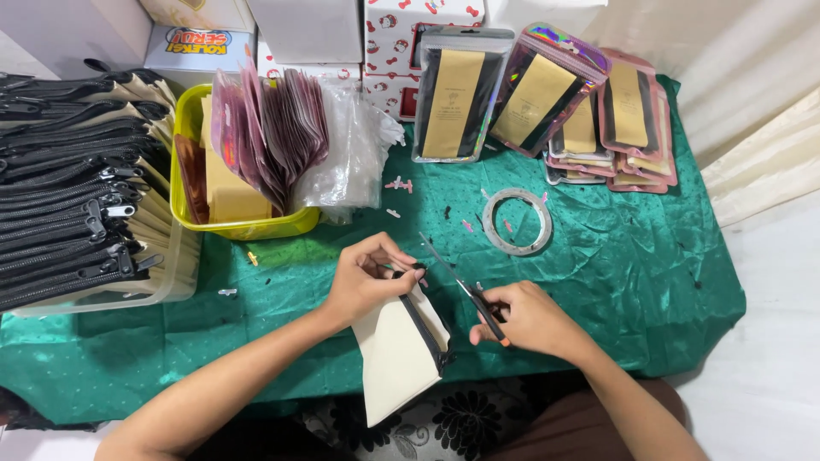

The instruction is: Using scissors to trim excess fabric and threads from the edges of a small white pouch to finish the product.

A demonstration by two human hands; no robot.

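Cream zipper pouch [397,350] pinched in left hand [363,277] grip, scissors [465,290] clasped in right hand [530,320] just beside.

The tape roll [517,221] lies on the cloth-covered table [649,282], behind the hands. The tub [184,162] stands left of it; packaged pouches [547,102] stand behind.

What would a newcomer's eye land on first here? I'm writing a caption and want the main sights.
First, the two hands at the centre: the left hand pinches the zipper end of a cream pouch while the right hand holds scissors to it. Next, the shiny green cloth under everything, and the tall stack of black-zippered pouches at far left beside a yellow tub of packaging.
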